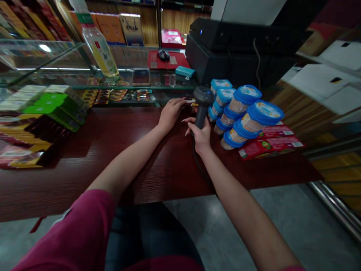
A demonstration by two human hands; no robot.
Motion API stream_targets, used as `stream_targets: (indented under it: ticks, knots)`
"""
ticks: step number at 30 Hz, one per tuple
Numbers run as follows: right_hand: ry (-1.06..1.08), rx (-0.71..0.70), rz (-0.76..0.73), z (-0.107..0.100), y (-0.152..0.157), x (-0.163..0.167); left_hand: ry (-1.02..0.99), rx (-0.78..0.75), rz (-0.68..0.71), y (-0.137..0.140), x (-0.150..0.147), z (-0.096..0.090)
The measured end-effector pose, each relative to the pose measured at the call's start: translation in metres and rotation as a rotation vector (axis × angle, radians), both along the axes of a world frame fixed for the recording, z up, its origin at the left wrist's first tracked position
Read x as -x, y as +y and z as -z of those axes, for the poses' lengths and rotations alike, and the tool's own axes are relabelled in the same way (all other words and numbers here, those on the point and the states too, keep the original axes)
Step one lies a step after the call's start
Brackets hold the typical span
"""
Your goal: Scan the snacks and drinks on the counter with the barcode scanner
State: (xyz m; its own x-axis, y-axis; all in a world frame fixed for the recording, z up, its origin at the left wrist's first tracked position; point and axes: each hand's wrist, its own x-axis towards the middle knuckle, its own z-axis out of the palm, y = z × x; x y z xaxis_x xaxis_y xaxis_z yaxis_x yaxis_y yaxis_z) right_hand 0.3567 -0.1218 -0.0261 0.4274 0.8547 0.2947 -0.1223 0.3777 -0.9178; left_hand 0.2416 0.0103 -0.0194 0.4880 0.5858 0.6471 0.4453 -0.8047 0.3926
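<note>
My right hand is wrapped around the grip of a dark handheld barcode scanner, which stands upright with its head at the top. A black cord runs down from it over the counter's near edge. Just left of the scanner, my left hand reaches to the far edge of the wooden counter. Its fingertips are on a small packet with yellow and dark colours, partly hidden behind the scanner. The left thumb is out of sight.
Stacked blue-lidded tubs stand close on the right, beside red boxes. Green boxes and yellow-brown packs are piled at left. Beyond are a glass display case with a bottle, a mouse and a black machine.
</note>
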Motion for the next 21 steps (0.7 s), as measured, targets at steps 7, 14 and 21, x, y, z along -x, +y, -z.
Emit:
stream_targets:
  ticks: [7, 14, 21]
  knots:
    - [0.006, 0.116, -0.346, -0.031, -0.041, 0.018, -0.356, 0.431, -0.241, -0.04, 0.122, -0.002]
    - [0.003, 0.331, -0.723, -0.035, -0.058, 0.051, -0.645, 0.731, -0.344, -0.052, 0.205, 0.002]
    - [-0.056, 0.36, -0.712, -0.03, -0.061, 0.055, -0.54, 0.69, -0.284, -0.054, 0.195, 0.003]
